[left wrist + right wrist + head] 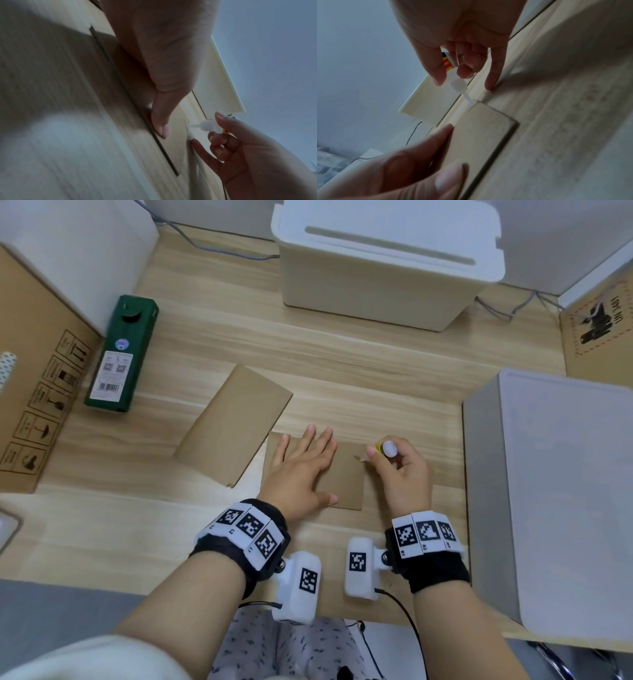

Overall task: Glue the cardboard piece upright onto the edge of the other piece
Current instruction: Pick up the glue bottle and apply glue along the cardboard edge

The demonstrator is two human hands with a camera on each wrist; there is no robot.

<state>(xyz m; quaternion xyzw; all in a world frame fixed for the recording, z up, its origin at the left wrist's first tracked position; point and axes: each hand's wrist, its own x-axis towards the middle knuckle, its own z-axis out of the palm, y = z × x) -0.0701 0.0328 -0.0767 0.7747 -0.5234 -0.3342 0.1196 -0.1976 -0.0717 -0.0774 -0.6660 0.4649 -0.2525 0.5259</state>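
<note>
A small brown cardboard piece lies flat on the wooden table. My left hand presses on it, palm down and fingers straight. A larger cardboard piece lies flat just left of it, turned at an angle. My right hand grips a small glue tube with a white cap end and yellow-red label. In the right wrist view the glue tube's white nozzle touches the far right corner of the small cardboard piece. In the left wrist view the glue tube sits beyond my left thumb.
A white lidded bin stands at the back, with a grey box close on the right. On the left are a green carton and a large cardboard box. Another cardboard box is at back right. Cables run behind.
</note>
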